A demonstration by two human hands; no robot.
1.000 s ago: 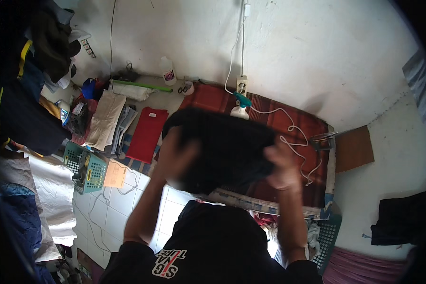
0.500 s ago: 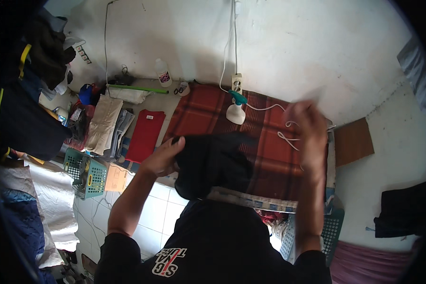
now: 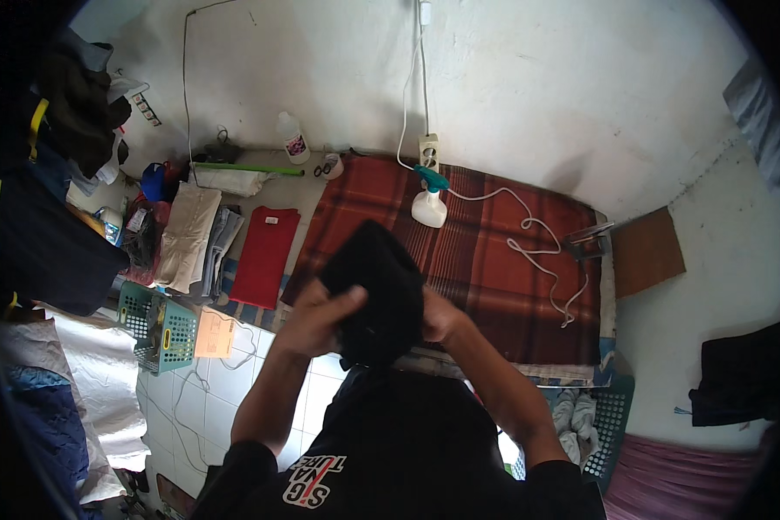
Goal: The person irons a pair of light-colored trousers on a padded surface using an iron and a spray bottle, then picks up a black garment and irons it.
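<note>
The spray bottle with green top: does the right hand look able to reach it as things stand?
Likely yes, if the right hand leaves the black cloth: only red plaid blanket shows between that hand and the spray bottle.

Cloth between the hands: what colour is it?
The cloth is black; the head view shows it best.

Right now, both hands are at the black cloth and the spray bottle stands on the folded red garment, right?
No: the head view shows the spray bottle on the plaid blanket, not the folded red garment. Left hand and right hand are at the black cloth.
</note>
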